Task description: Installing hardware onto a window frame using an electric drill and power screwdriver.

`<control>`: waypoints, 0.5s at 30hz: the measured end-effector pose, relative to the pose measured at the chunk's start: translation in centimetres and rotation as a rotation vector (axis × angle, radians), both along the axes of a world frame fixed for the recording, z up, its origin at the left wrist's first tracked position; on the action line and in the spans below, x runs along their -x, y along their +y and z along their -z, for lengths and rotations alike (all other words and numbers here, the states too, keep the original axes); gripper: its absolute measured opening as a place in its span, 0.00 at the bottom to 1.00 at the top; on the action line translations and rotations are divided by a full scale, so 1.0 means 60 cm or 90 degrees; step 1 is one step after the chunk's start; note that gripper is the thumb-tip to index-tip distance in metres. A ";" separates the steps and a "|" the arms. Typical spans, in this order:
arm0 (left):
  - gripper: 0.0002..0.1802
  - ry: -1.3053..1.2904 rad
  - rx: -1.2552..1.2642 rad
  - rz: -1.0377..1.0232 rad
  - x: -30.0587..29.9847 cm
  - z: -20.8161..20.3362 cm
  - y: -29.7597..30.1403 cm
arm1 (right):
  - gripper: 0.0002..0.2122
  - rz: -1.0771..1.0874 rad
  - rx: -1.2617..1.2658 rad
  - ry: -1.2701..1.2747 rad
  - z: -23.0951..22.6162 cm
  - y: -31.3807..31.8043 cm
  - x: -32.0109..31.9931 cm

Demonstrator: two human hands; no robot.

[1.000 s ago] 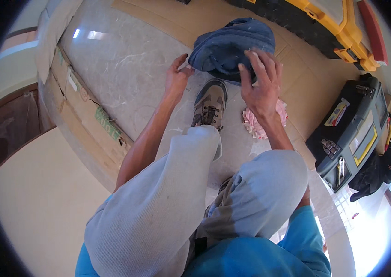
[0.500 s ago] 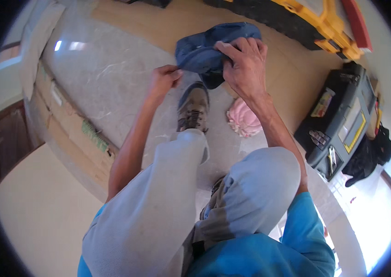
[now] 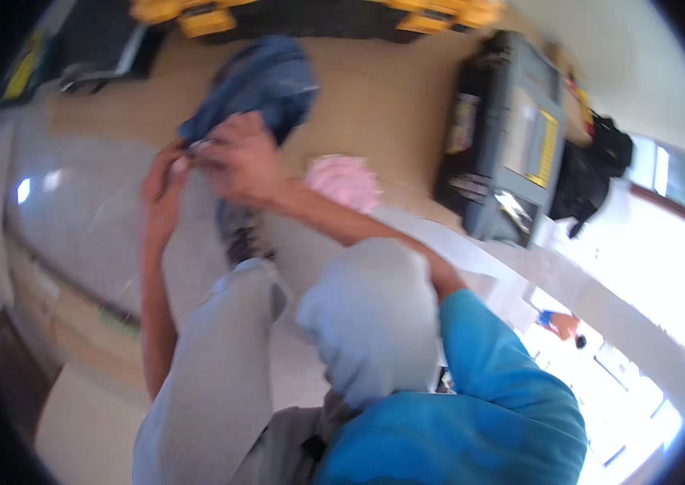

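Note:
A soft, rumpled blue cap-like cloth item [image 3: 265, 85] hangs over the floor ahead of me; motion blur hides its exact kind. My right hand [image 3: 245, 158] grips its near edge with bent fingers. Right beside it, my left hand [image 3: 164, 182] pinches the item's lower left corner, and the fingertips of both hands meet there. Whatever small part lies between those fingertips cannot be made out. Below the hands is my brown laced shoe [image 3: 241, 234], partly covered by them. A pink frilled round piece [image 3: 342, 183] lies on the floor to the right of my right hand.
At the right stands a grey and black toolbox [image 3: 512, 145], with a black bag [image 3: 593, 174] beyond it. A black and yellow case [image 3: 318, 18] spans the far edge. Dark equipment [image 3: 100, 40] sits far left. Cardboard sheeting [image 3: 375, 89] covers part of the floor.
My view has swung to the right. My hands, apart before on the blue item, are now together at its lower left corner, and the item hangs differently.

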State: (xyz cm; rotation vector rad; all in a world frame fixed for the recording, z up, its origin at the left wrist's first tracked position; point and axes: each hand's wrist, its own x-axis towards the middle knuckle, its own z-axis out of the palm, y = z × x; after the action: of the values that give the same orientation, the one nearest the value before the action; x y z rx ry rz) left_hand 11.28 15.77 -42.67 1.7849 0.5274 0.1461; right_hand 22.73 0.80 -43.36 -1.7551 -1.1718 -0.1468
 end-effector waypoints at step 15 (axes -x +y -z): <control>0.14 0.069 -0.211 0.041 -0.029 -0.009 -0.054 | 0.10 0.442 0.020 0.267 0.058 -0.127 -0.226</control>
State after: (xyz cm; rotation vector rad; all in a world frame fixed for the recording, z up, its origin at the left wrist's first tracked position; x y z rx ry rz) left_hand 13.03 12.56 -42.12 2.1400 0.5453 0.0959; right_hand 36.28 -6.79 -46.84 -2.0322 -0.2400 -0.1590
